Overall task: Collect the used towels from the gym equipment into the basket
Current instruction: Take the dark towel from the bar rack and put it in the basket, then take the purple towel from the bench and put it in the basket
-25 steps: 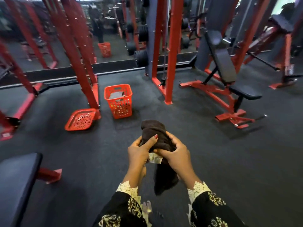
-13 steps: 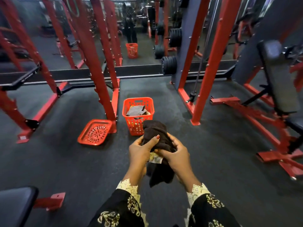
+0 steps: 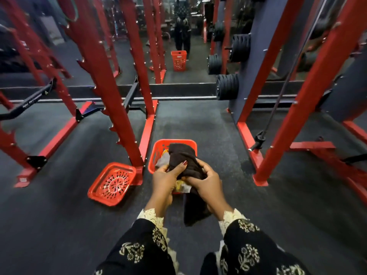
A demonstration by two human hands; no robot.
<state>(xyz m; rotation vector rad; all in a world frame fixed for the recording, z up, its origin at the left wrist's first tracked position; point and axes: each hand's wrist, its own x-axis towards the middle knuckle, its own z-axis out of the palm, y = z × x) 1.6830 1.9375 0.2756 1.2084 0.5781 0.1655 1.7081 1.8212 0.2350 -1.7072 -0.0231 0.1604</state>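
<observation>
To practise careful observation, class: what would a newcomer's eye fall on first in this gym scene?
At the centre, the left hand and right hand have a brown towel in their grip, with a red basket on the floor just beyond them. A red lid lies left of the basket, and tall red rack posts rise on both sides.

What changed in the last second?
The person walked up to the red basket: it went from well ahead on the floor to directly beneath the hands. Unchanged: left hand and right hand grip the dark brown towel together, not released; the basket lid lies on the floor left of the basket.
</observation>
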